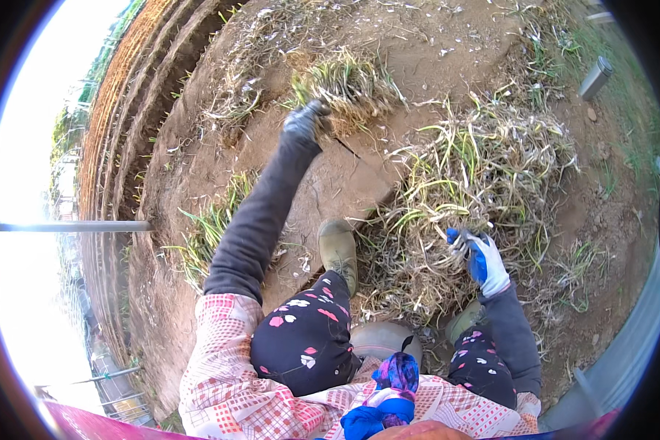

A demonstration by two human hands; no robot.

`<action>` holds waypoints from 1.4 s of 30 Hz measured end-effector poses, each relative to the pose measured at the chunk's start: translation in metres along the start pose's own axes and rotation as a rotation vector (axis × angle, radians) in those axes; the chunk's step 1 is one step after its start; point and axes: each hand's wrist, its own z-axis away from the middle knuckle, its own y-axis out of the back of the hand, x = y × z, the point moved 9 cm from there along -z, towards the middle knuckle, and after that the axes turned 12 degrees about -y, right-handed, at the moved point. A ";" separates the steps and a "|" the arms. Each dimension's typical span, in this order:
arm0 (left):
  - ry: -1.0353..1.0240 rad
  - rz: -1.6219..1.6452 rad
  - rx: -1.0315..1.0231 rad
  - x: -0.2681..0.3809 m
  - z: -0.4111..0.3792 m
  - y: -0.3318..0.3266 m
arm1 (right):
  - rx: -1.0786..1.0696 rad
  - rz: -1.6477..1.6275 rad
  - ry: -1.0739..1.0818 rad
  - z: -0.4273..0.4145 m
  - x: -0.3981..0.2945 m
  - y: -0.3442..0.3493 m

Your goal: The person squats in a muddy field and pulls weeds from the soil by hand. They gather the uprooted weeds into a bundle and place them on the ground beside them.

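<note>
My left hand [305,122], in a dark grey glove, reaches far forward beside an upright bunch of onion-like seedlings [352,85] with green tops and brown roots. Blurred green leaves stick out just beyond its fingers; whether the hand grips them is unclear. My right hand [481,261] wears a white glove with a blue coating. Its fingers are curled over the near right side of a large, tangled heap of similar plants [473,170], many of them dry and pale. Anything pinched between those fingers is too small to make out.
More green seedlings [212,228] lie left of my outstretched arm. My boot [338,250] rests on bare soil [363,181] against the heap. Beneath me is a pale rounded seat [388,338]. A metal post [595,78] rises at the right; furrows [137,110] run along the left.
</note>
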 end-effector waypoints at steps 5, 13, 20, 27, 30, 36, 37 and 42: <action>0.042 -0.117 0.000 0.013 -0.071 0.027 | -0.019 -0.042 -0.036 0.001 -0.008 -0.014; -0.953 -0.902 -0.196 0.004 -0.014 -0.085 | 0.002 0.155 -0.055 0.008 -0.019 0.010; -0.292 -1.291 -0.943 -0.116 0.077 -0.230 | 0.036 1.099 0.128 0.022 -0.040 -0.023; 0.113 -0.583 -0.987 -0.197 0.079 -0.198 | 0.032 0.773 0.133 0.035 -0.055 -0.024; 0.454 -0.149 -1.080 -0.160 0.152 -0.216 | 0.105 0.432 0.181 0.039 -0.076 -0.003; 0.361 -0.126 -1.161 -0.125 0.226 -0.224 | 0.100 0.144 0.293 0.030 -0.084 -0.007; 0.347 -0.096 -1.149 -0.124 0.230 -0.222 | 0.123 0.258 0.285 0.026 -0.085 -0.016; 0.357 -0.144 -1.053 -0.115 0.236 -0.210 | 0.087 -0.224 0.177 0.027 -0.056 0.008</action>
